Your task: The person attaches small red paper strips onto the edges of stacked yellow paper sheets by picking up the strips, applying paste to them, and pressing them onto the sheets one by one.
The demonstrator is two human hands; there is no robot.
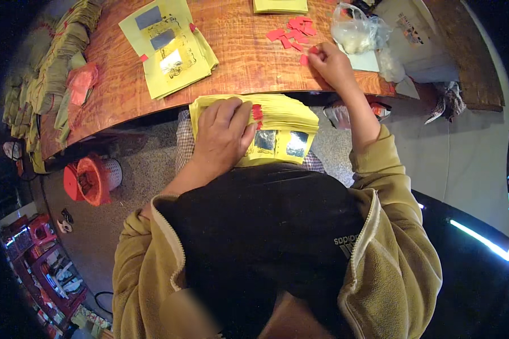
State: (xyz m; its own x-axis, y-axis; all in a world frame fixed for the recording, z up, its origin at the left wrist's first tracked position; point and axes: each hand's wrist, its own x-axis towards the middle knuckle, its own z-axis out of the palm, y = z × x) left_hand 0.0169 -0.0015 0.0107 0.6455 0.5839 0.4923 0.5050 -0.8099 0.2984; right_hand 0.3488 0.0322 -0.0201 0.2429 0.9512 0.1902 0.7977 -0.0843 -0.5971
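Note:
A thick stack of yellow printed paper sheets with silver foil squares (288, 112) rests on my lap against the table edge. My left hand (225, 133) presses on its left part, beside red marks or tabs along the sheet edges. At the table's right part my right hand (331, 63) pinches a small red paper piece (313, 50) between thumb and fingers. Another red piece lies just below the fingertips. A loose pile of red paper pieces (296, 31) lies to the upper left of that hand. An opened yellow stack with foil squares (178, 55) lies further left on the table.
The wooden table (237, 55) has a curved-looking front edge. Bundled papers (63, 55) line its left side, near a red plastic sheet (82, 82). A clear plastic bag (358, 31) stands at the right, and another yellow stack (280, 6) at the back. An orange-lined basket (95, 178) is on the floor.

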